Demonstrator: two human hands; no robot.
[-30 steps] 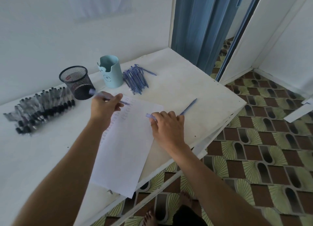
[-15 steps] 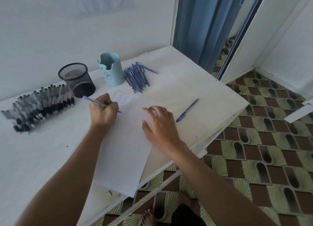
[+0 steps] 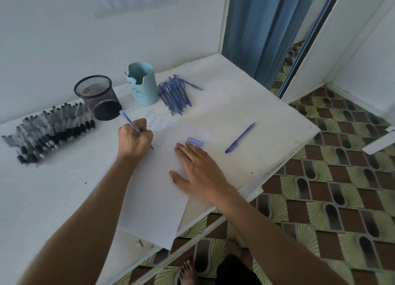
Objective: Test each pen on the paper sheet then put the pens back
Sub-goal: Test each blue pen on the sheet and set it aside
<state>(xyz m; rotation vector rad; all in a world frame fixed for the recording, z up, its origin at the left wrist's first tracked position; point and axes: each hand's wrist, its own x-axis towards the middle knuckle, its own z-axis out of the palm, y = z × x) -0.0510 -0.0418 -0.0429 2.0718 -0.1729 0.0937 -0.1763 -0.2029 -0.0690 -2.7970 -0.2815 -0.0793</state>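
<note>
1. Head view: the left hand pinches a blue pen in a writing grip. The tip is down on the paper sheet, just under the rows of small test marks at the sheet's far end.
2. The right hand lies flat on the sheet, its grip spread, fingers straight and holding nothing. A pen cap lies just beside its fingertips.
3. The step in hand looks to be the test scribble. A short mark in the free spot below the last row should do, made lightly so the thin sheet does not crease.
4. The flat right hand matters, I judge: the sheet's near end overhangs the edge of the bench and could slide under the strokes.
5. The cap probably belongs to this pen, so capping straight after the mark avoids mix-ups.
6. I cannot tell where the pen goes back: a pile of blue pens lies beside the pale blue cup, and a lone pen lies apart to the right.
</note>
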